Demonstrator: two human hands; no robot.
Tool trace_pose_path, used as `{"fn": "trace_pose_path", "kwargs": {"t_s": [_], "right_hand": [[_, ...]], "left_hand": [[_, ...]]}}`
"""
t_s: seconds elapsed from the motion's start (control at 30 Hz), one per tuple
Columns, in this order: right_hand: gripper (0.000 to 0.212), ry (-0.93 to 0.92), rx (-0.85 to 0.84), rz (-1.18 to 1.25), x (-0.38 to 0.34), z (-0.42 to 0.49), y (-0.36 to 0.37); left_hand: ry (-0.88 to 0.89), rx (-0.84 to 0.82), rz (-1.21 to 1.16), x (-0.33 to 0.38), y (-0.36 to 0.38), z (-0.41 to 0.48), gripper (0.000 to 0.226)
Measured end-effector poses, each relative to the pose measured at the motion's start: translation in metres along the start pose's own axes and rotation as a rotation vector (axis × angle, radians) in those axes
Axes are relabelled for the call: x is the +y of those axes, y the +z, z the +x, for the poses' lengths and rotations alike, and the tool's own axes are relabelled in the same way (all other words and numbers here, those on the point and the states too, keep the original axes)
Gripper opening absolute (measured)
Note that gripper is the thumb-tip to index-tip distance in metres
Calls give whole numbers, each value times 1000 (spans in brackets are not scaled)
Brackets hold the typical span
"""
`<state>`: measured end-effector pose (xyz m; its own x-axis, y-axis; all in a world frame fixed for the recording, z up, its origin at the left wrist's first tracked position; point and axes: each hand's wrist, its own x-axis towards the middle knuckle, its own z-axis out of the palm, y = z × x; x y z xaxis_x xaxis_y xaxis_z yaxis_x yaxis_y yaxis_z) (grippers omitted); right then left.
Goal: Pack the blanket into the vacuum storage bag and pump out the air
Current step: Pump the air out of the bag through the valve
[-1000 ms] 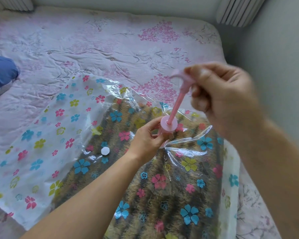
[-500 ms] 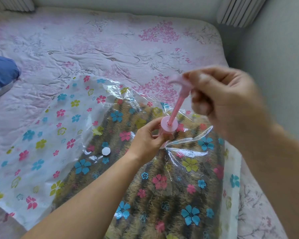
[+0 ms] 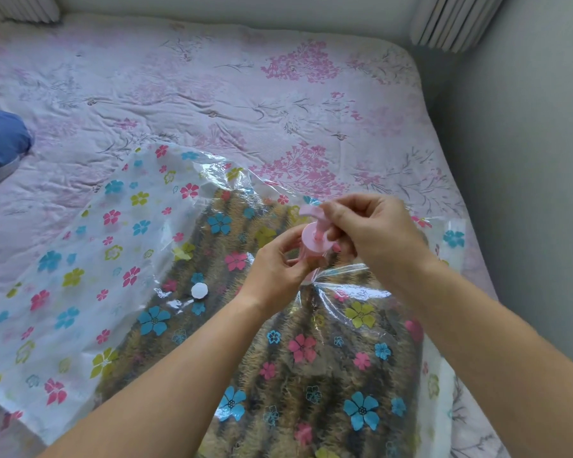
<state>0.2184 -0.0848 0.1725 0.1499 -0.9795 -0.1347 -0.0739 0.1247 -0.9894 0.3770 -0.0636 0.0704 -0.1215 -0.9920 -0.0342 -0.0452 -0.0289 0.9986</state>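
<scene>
A clear vacuum storage bag [image 3: 80, 269] printed with coloured flowers lies on the bed, with a brown striped blanket [image 3: 331, 368] inside its right half. A pink hand pump [image 3: 313, 241] stands on the bag near the middle. My left hand [image 3: 275, 269] grips the pump's barrel just under its round top. My right hand [image 3: 371, 233] holds the pump's handle, which sits low, close to the barrel top. The plastic puckers into folds at the pump's base. A small white valve cap [image 3: 199, 290] lies on the bag to the left of the pump.
The bed [image 3: 232, 94] carries a pink floral sheet. A blue pillow [image 3: 0, 143] lies at the left edge. A grey wall [image 3: 526, 160] runs close along the bed's right side, and white radiators [image 3: 450, 21] stand at the far corners.
My right hand has pushed the pump handle down, from the raised position with the rod extended to nearly touching the barrel top. My left hand has stayed on the barrel.
</scene>
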Motion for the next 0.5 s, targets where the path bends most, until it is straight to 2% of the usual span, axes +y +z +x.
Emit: {"fn": "trace_pose_path", "kwargs": {"t_s": [0.13, 0.2, 0.27, 0.37, 0.43, 0.5], "right_hand": [[13, -270, -47, 239, -63, -7, -16], [12, -339, -62, 274, -70, -7, -18], [11, -281, -24, 215, -51, -6, -12], [14, -17, -9, 72, 0, -2, 2], [16, 122, -13, 72, 23, 0, 4], [17, 153, -6, 98, 30, 4, 3]], "left_hand": [[6, -3, 21, 0, 0, 0, 48], [4, -1, 42, 0, 2, 0, 48], [1, 14, 13, 1, 4, -1, 48], [-5, 22, -32, 0, 1, -2, 41], [-13, 20, -25, -1, 0, -2, 35], [-18, 18, -26, 0, 0, -2, 32]]}}
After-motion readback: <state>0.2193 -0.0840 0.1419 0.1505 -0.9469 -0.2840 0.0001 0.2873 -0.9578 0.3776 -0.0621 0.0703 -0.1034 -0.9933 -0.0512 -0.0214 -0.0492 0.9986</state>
